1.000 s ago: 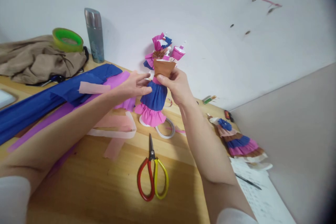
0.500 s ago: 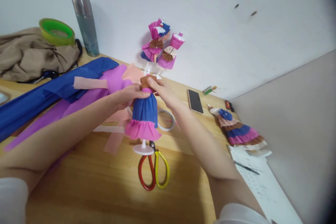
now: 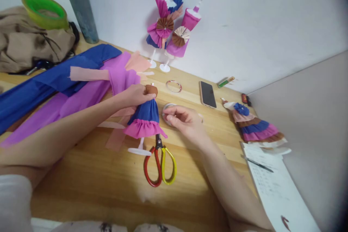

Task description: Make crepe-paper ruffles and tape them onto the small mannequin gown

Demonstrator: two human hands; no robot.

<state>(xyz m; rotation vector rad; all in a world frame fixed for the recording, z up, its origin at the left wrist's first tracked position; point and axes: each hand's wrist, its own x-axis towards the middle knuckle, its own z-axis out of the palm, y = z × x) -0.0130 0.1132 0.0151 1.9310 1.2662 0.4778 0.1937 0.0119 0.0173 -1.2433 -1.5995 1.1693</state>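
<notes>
My left hand (image 3: 138,95) is closed around the upper part of a small dress form (image 3: 144,110). The form wears a brown top, a blue gathered skirt and a pink ruffle, and it leans over its round white base. To its right, my right hand (image 3: 187,121) is bent over a roll of tape (image 3: 169,106), thumb and fingertips pinched at the ring's near-left rim. Part of the roll is hidden behind the fingers. Scissors (image 3: 160,163) with one red and one yellow handle lie below the form, their blades partly under the skirt.
Blue crepe paper (image 3: 81,61) and purple paper (image 3: 89,94) spread at left. Two dressed forms (image 3: 164,25) stand by the wall. A second ring (image 3: 174,86), a phone (image 3: 208,94), a layered dress form (image 3: 254,125) and written paper (image 3: 274,181) lie around. A bottle (image 3: 83,11) stands behind.
My right hand has left the brown top and moved down and right to the roll of tape. My left hand still holds the dress form, now tilted. The view has dipped lower.
</notes>
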